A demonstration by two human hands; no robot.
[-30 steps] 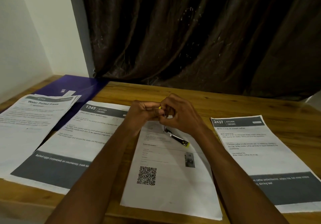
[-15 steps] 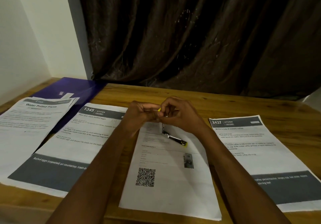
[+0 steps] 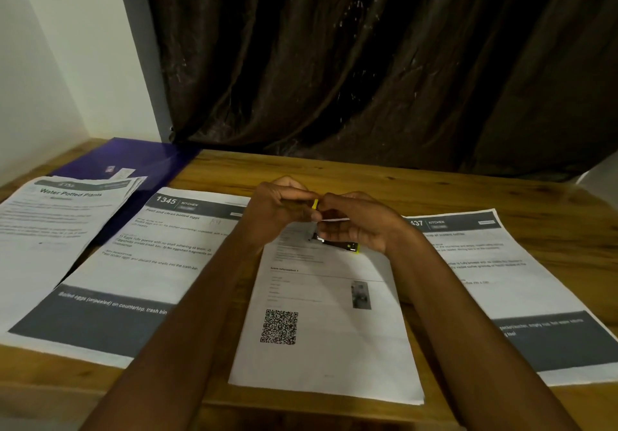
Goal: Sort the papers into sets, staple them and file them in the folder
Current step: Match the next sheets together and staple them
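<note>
Above the middle paper set (image 3: 326,323), at the table's (image 3: 384,176) centre, a small yellow-tipped stapler (image 3: 336,245) is still being worked by both curled hands, left hand (image 3: 282,211) and right hand (image 3: 354,221); little has shifted, so stapling seems pending. Purple folder (image 3: 133,158) lies at the far-left corner.

Probably a home desk: wooden table (image 3: 418,176), dark curtain (image 3: 368,63), plain wall (image 3: 67,63).
</note>
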